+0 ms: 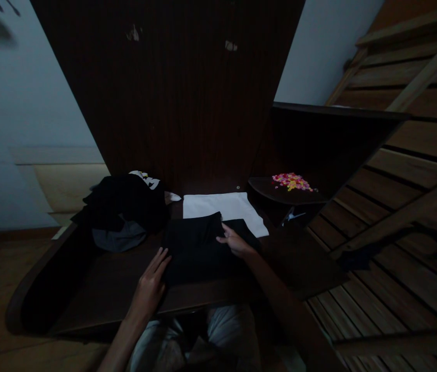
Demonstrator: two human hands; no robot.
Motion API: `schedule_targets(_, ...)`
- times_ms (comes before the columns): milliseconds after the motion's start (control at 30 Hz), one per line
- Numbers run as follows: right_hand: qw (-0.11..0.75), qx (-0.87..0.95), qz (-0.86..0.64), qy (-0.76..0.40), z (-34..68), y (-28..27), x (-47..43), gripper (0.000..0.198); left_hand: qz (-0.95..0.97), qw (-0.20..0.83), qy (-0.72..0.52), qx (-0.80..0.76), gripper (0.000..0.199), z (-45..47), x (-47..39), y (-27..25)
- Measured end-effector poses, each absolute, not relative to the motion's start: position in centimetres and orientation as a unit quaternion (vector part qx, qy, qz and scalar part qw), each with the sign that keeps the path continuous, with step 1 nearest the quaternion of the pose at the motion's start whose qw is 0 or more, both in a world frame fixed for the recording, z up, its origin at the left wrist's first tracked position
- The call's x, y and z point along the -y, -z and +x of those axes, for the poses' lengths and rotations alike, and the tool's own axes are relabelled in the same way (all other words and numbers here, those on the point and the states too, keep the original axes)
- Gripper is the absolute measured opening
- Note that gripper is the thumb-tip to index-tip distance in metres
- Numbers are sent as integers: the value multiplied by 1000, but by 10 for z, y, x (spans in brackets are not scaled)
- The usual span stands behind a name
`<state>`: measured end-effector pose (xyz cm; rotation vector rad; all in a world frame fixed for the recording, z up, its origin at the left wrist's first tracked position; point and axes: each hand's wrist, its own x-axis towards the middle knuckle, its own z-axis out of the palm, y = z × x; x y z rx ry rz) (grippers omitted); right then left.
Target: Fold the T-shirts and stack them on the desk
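On the dark table (98, 289), a heap of clothes (123, 209) waited unfolded; one white cloth (228, 206) lay flat. The black garment (199, 253) before me was half folded, my left hand (151, 284) pressing it open-palmed, my right hand (234, 240) pinching its fold.

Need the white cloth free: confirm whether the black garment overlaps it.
Yes, the black garment covers the near edge of the white cloth.

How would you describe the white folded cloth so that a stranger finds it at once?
Start at the dark wooden table. Behind the black garment under both hands lies the white folded cloth. It is the only pale, flat piece; the heap of clothes on the left is dark and crumpled.
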<state>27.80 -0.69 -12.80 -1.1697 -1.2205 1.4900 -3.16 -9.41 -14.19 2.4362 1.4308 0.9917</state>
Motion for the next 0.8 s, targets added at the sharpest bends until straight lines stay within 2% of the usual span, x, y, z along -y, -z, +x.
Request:
schedule_targets(233,430,462,-486,-604,272,116,6,82,795,67,-324,-509,77,-49,102,150)
schedule_targets(533,472,476,-516,-534,342,105,39,82,864,96,-263,-419,70,-24,102,140)
schedule_targets(800,457,452,-527,-555,363,116,72,104,888,95,-229,-388,70,-23,98,139)
